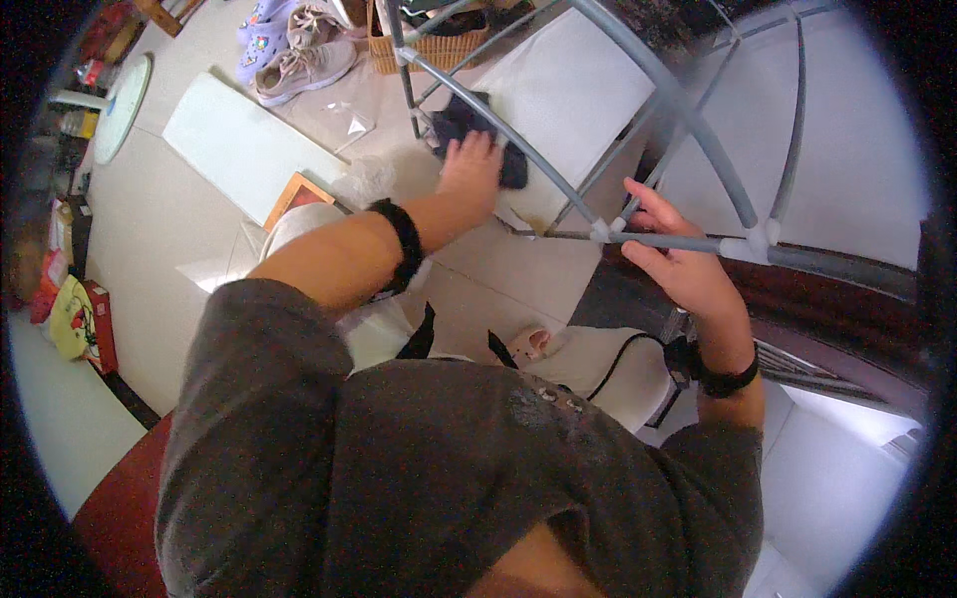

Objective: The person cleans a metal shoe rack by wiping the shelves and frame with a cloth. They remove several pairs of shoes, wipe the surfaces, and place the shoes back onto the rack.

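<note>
A rack frame of grey metal tubes [549, 178] with white plastic connectors [600, 229] stands tilted at the upper right. My right hand [677, 250] grips a lower tube of it, thumb on one side and fingers on the other. My left hand [472, 168] lies on a dark cloth or fabric piece [513, 166] near the frame's far lower corner; its fingers point away from me, and whether they grip the fabric cannot be told. A white panel [564, 93] shows behind the tubes, close to the dark piece.
Sneakers [306, 69] and purple patterned clogs [262, 37] lie beside a wicker basket [430, 51] at the top. A pale board [247, 142] and an orange-edged box or book [299, 196] are on the tiled floor. A round pale base [123, 108] stands at the left, near bottles [78, 123].
</note>
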A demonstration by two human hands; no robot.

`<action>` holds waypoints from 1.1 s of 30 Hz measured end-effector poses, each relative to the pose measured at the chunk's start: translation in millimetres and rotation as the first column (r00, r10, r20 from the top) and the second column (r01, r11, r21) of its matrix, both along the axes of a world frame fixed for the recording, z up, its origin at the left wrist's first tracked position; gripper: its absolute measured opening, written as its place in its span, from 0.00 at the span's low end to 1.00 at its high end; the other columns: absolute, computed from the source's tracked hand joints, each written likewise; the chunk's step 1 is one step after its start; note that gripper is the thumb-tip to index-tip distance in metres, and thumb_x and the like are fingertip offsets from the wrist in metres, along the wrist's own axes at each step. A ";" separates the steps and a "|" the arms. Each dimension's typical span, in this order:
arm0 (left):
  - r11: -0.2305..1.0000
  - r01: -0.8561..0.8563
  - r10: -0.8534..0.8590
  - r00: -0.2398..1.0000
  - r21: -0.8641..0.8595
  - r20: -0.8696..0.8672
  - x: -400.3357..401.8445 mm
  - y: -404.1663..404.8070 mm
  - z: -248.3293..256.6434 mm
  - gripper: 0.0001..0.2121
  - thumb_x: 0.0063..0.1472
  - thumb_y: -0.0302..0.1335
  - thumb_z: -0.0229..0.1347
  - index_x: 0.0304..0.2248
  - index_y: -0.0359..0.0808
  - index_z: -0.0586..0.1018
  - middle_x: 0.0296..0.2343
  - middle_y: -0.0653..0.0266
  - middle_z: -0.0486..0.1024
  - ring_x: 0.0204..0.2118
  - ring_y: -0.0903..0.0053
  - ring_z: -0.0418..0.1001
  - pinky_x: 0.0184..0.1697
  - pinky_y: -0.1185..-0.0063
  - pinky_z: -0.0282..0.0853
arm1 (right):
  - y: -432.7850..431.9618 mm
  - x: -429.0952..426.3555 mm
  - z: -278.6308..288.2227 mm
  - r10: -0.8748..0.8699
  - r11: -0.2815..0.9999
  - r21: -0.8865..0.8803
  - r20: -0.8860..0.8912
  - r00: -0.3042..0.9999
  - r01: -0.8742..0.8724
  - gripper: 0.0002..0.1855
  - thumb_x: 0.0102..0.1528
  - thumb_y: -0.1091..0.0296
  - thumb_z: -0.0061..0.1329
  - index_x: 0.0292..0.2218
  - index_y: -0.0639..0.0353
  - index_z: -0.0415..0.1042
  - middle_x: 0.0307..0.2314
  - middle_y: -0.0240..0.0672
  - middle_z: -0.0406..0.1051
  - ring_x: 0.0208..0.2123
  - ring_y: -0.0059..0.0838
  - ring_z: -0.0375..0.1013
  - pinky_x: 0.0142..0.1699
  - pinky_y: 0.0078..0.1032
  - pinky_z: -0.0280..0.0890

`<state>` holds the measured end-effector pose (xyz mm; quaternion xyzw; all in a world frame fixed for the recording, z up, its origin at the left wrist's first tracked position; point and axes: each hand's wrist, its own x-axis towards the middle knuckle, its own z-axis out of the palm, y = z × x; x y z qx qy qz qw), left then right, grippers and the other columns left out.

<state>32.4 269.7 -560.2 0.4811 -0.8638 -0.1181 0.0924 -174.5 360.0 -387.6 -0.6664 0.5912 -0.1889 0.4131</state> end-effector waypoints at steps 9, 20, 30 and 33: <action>0.903 0.321 -0.268 0.940 0.287 -0.210 -7.9 23.5 45.4 0.12 0.39 0.25 0.49 0.29 0.35 0.71 0.29 0.57 0.69 0.36 0.64 0.65 0.38 0.71 0.59 | -28.4 -82.0 -121.9 -0.235 0.949 0.284 0.353 0.905 0.136 0.26 0.42 0.75 0.44 0.44 0.57 0.56 0.43 0.39 0.57 0.42 0.33 0.59 0.46 0.25 0.56; 0.822 -0.011 0.143 0.972 0.569 -0.187 47.5 -26.7 92.5 0.23 0.41 0.32 0.50 0.39 0.31 0.63 0.30 0.45 0.68 0.36 0.57 0.66 0.39 0.72 0.62 | -134.0 46.8 -154.1 0.335 0.940 0.166 -0.299 0.893 -0.298 0.20 0.38 0.61 0.51 0.35 0.54 0.66 0.45 0.41 0.54 0.44 0.40 0.55 0.48 0.31 0.52; 0.772 0.026 0.027 0.997 0.636 -0.073 56.0 -27.6 51.2 0.27 0.41 0.32 0.49 0.43 0.31 0.61 0.40 0.48 0.62 0.41 0.61 0.63 0.44 0.74 0.59 | -138.4 65.8 -156.0 0.335 0.787 -0.374 -0.408 0.849 -0.490 0.06 0.40 0.70 0.45 0.25 0.58 0.67 0.32 0.34 0.63 0.33 0.37 0.61 0.40 0.29 0.59; 0.790 0.065 0.023 0.991 0.609 -0.135 49.1 -26.6 72.6 0.33 0.40 0.31 0.50 0.48 0.32 0.54 0.46 0.49 0.54 0.45 0.62 0.60 0.47 0.75 0.56 | -145.2 52.6 -166.9 0.296 0.744 -0.470 -0.405 0.865 -0.475 0.03 0.41 0.72 0.42 0.20 0.60 0.65 0.22 0.35 0.64 0.30 0.37 0.62 0.35 0.29 0.59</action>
